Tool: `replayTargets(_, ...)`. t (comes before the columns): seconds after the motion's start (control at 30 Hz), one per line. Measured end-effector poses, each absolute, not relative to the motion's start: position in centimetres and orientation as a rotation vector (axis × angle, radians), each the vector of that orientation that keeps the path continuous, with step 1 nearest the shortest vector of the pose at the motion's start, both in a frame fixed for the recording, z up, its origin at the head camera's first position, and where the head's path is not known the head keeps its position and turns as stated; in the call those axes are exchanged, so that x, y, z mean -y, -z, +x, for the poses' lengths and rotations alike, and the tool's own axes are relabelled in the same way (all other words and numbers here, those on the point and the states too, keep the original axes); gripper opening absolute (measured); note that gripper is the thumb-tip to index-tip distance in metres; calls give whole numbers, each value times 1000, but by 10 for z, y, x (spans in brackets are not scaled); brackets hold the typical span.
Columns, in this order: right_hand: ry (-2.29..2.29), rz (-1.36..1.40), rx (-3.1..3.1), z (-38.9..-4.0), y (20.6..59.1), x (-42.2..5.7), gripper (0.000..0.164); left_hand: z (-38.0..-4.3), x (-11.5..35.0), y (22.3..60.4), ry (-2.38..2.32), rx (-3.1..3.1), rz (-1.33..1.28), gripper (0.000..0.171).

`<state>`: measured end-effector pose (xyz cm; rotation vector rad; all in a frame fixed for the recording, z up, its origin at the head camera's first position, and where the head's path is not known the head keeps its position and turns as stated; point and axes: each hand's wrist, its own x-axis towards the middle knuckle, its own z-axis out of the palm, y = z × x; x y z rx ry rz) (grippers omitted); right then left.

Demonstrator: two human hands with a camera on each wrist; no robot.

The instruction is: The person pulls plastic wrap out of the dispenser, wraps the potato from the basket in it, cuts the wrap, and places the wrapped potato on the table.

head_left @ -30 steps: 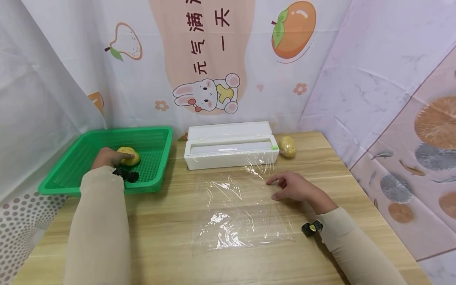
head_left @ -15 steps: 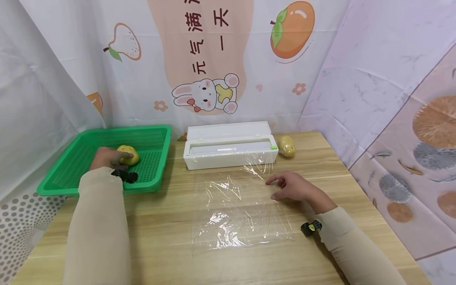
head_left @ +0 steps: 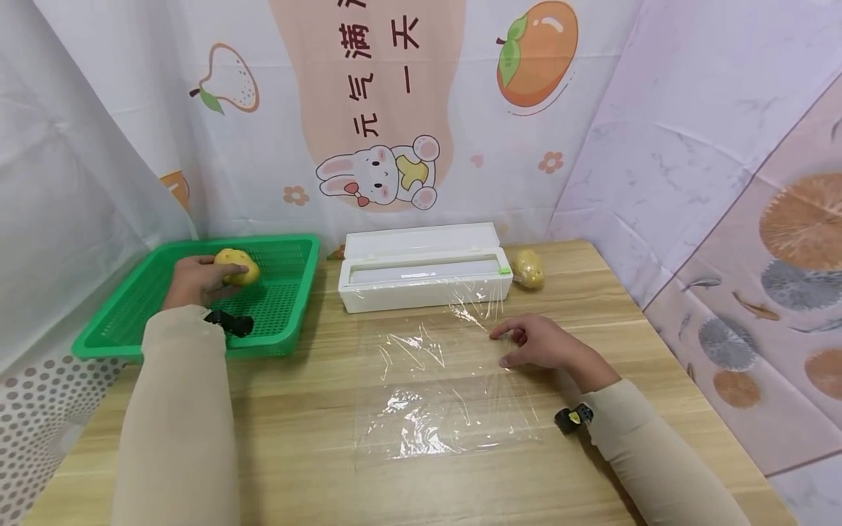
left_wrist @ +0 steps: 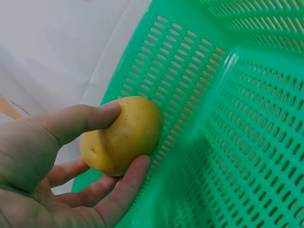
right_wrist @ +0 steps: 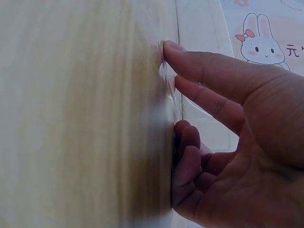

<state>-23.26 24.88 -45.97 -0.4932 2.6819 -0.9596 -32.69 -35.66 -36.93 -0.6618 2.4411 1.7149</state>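
Note:
My left hand [head_left: 197, 279] grips a yellow potato [head_left: 238, 267] above the floor of the green plastic basket [head_left: 304, 307]. In the left wrist view the thumb lies on one side of the potato [left_wrist: 135, 135] and the fingers on the other. A sheet of clear cling film [head_left: 427, 394] lies spread on the table, running out from the white dispenser box [head_left: 427, 295]. At the film's right edge, my right hand [head_left: 539, 343] rests on the table with thumb and index finger extended and apart. Its other fingers are bent and hold nothing visible.
Right of the box sits another potato [head_left: 528, 269], wrapped in film. The box's lid [head_left: 421, 239] stands raised at the back. Printed curtains [head_left: 250, 161] enclose the wooden table [head_left: 296, 438] at the back and sides.
My left hand has lifted the potato slightly off the basket's floor. The right hand and the film have stayed put.

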Motion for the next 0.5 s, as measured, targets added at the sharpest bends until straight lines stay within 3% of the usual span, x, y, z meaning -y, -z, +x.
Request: replayTargets(0.5, 925, -499, -2693, -234, 459, -249, 48, -319, 332, 325, -2016, -2382, -618, 103)
